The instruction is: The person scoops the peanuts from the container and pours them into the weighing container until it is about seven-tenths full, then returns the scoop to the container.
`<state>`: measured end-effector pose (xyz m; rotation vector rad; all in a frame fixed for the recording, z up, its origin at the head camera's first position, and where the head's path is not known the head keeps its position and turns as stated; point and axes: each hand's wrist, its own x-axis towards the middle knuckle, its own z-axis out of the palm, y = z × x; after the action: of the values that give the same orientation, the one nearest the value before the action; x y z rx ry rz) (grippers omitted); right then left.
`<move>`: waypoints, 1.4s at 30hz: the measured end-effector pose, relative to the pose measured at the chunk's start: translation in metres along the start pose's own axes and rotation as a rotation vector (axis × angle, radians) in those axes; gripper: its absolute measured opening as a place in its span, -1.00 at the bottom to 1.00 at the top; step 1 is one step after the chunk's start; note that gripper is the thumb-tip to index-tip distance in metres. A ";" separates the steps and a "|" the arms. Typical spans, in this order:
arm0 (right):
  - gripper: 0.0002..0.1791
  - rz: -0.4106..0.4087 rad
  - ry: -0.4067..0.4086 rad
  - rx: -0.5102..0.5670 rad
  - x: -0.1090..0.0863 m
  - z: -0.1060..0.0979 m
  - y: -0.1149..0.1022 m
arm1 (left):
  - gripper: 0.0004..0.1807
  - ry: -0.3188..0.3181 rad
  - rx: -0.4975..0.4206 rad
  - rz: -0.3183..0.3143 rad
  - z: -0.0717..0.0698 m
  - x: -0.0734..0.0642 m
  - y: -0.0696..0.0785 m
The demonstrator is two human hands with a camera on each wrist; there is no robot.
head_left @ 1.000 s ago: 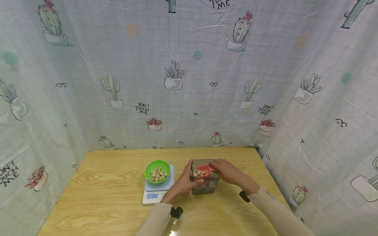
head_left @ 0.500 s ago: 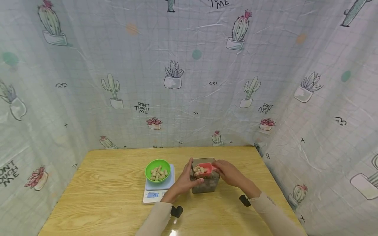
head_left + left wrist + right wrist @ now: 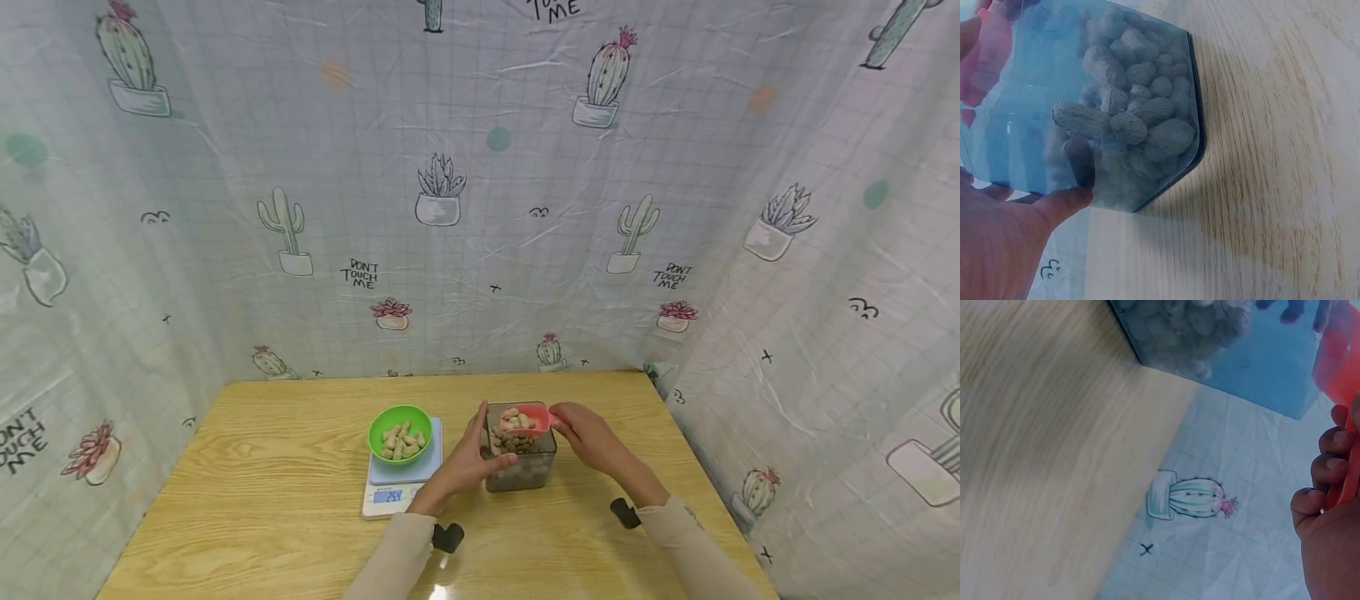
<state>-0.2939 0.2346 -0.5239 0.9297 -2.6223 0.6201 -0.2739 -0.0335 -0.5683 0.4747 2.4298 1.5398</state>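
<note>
Head view: looking forward and down on the whole scene.
Curtain (image 3: pixel 495 100): hanging behind and along both sides, printed with potted cacti.
Table (image 3: pixel 285 483): wood-grained, bearing everything in use.
Scale (image 3: pixel 408 476): lying flat left of centre, just beside the box (image 3: pixel 521 475), switched on.
Box: see-through, upright, right of the scale; holding plenty of nuts (image 3: pixel 1147 112) in its lower part, bare above.
Bowl (image 3: pixel 401 412): green, upright on the scale, already holding a small heap of nuts.
Left hand (image 3: pixel 465 460): spread wide around the box's left side, thumb across the near wall, fingers along the left wall; apparently steadying the box.
Right hand (image 3: pixel 588 435): fingers curled closed round the handle of the scoop (image 3: pixel 537 417).
Scoop: red, loaded with nuts, over the box's mouth; well apart from the bowl.
Display (image 3: pixel 387 497): lit, seeming to read 254; any decimal point too small to tell.
Nuts: unshelled peanuts, shared among box, scoop and bowl. Done, as judged: bowl partly filled, scoop loaded. Left, as judged: scoop's load not yet in the bowl. Full amount: impossible to tell.
</note>
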 end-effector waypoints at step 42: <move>-0.77 -0.118 0.015 -0.007 0.078 -0.016 -0.061 | 0.07 0.291 0.134 0.125 -0.114 -0.059 0.020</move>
<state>-0.3105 0.1587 -0.4604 1.0650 -2.5332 0.5859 -0.2570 -0.1431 -0.5005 0.4625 2.7864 1.6001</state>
